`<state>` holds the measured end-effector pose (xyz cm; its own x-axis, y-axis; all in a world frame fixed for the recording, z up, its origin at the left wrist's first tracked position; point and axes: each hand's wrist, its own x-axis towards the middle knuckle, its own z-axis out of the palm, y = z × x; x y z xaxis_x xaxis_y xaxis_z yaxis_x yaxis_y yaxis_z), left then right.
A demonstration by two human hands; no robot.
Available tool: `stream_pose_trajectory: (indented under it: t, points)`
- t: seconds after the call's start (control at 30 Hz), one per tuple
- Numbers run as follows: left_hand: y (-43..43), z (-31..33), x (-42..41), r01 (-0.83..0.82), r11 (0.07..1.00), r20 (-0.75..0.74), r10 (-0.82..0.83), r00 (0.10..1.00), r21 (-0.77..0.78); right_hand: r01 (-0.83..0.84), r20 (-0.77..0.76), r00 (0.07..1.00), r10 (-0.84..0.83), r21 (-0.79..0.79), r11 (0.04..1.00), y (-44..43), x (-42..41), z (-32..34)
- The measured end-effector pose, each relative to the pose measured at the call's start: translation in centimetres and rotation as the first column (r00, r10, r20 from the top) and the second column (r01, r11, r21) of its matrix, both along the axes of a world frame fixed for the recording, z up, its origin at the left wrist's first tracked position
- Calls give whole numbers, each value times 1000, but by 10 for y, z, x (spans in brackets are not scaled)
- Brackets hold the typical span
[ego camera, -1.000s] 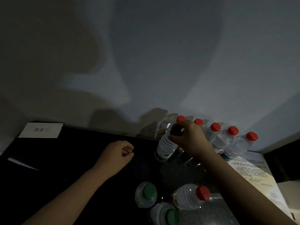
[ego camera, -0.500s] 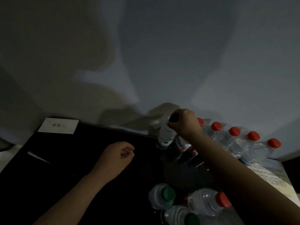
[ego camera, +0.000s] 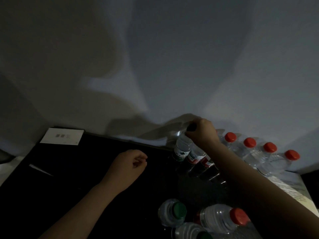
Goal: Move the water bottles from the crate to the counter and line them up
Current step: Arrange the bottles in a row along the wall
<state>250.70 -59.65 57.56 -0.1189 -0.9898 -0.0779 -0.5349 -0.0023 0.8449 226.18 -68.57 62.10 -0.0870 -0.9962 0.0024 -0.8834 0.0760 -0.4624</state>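
Black tabletop [ego camera: 82, 171], dim light. R hand [ego camera: 202, 133]: fingers curled round the top of a clear bottle [ego camera: 182, 148] w/ green label, cap hidden; it stands approx. upright. Just right of that bottle: red-cap row [ego camera: 249, 142] along the wall. L hand [ego camera: 129, 165], left of the bottle & apart: fingers loosely curled, holding nothing. Nearer the viewer than the bottle: near bottles [ego camera: 219, 219], 2 green caps, 1 red. Far left of it: white card [ego camera: 62, 136].
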Motion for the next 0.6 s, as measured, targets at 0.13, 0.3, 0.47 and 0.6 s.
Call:
stream_pose_trajectory:
  t: [0.13, 0.3, 0.47, 0.6]
  points:
    - [1, 3, -5, 3, 1000, 12, -3, 1000, -6, 1, 12, 1000, 0, -15, 1000, 3, -3, -2]
    - [2, 10, -11, 5, 1000, 9, -5, 1000, -17, -10, 1, 1000, 10, 18, 1000, 12, -2, 4]
    - [10, 19, -18, 14, 998, 12, -14, 1000, -53, -8, 56, 998, 7, 7, 1000, 41, -8, 24]
    - [23, 26, -24, 34, 998, -7, -34, 999, -58, -12, 111, 994, 13, -11, 1000, 85, -21, 36]
